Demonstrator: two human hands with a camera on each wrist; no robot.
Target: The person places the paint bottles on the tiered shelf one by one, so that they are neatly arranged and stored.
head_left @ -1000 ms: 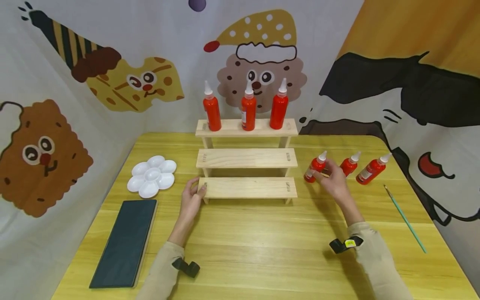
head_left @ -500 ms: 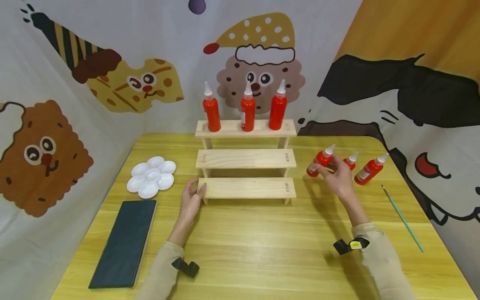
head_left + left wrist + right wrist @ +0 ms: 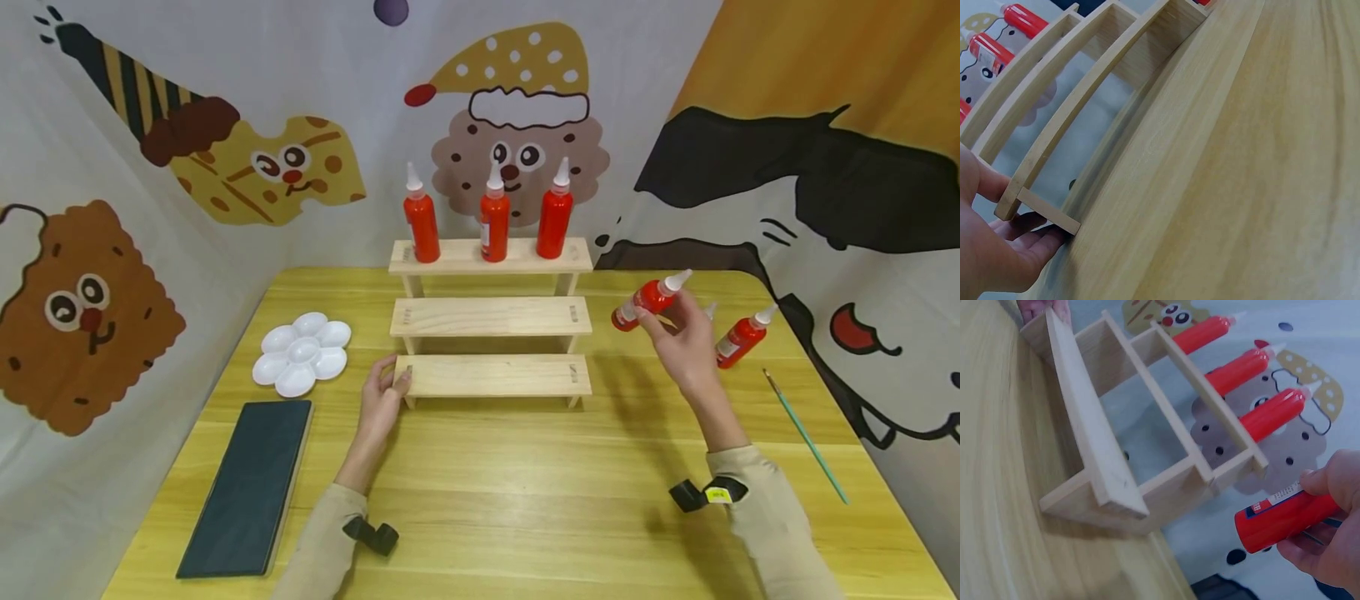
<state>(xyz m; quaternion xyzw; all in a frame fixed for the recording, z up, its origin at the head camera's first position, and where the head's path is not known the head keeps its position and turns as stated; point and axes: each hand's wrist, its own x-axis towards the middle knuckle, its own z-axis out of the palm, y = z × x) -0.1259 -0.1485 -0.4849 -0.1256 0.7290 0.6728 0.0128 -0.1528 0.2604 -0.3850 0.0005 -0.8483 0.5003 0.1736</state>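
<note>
A three-step wooden rack (image 3: 491,377) stands in the middle of the table, with three red paint bottles (image 3: 555,223) with white nozzles upright on its top step. My left hand (image 3: 382,400) grips the left end of the lowest step; in the left wrist view its thumb lies on top and its fingers are under the board. My right hand (image 3: 686,346) holds another red paint bottle (image 3: 1282,519) above the table, right of the rack, tilted with its nozzle up and to the right. Another bottle (image 3: 741,340) stands behind that hand, and one more is mostly hidden by it.
A white flower-shaped palette (image 3: 303,352) and a dark rectangular board or book (image 3: 246,489) lie at the left. A thin green paintbrush (image 3: 807,437) lies near the right edge. A cartoon-printed curtain (image 3: 322,50) hangs behind the table (image 3: 510,500).
My right hand has lifted the red paint bottle off the table, up and slightly right, and the bottle has tipped over further. My left hand stays at the rack.
</note>
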